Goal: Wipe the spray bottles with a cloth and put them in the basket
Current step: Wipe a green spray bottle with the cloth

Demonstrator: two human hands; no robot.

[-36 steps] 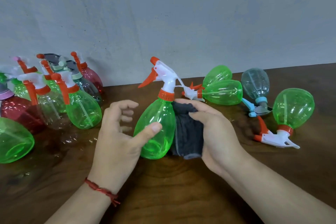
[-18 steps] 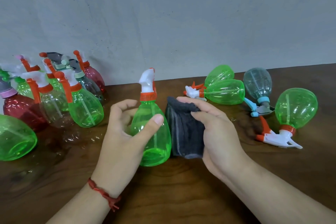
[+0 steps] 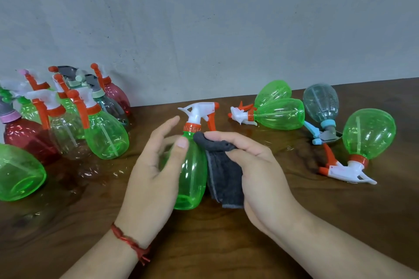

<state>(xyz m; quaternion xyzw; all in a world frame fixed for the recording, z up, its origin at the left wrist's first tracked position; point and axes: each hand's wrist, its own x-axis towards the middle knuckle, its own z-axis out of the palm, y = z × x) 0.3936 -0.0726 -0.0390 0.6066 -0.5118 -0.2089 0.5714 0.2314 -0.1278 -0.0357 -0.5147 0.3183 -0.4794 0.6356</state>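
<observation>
The green spray bottle stands upright at the middle of the brown wooden counter, between the two hands. Its white spray head points right and has an orange trigger and collar. Whether its base rests on the wood or sits just above it, I cannot tell.

The left hand has its grip round the bottle. The thumb presses on the front of the shoulder and the fingers reach behind the body (the forefinger stretches up almost straight beside the collar). A red string bracelet circles that wrist.

The right hand has its grip pinched on a dark grey cloth. Thumb and fingers hold the folded cloth against the bottle's right side, and its top edge touches just below the orange collar.

To the left, a cluster of standing bottles in green, clear, red and grey crowds against the grey wall. One more green bottle lies on its side at the frame's edge.

To the right, well apart from the hands, lie two green bottles touching each other, a grey-blue bottle with a blue trigger, and a large green bottle with its head toward the viewer.
</observation>
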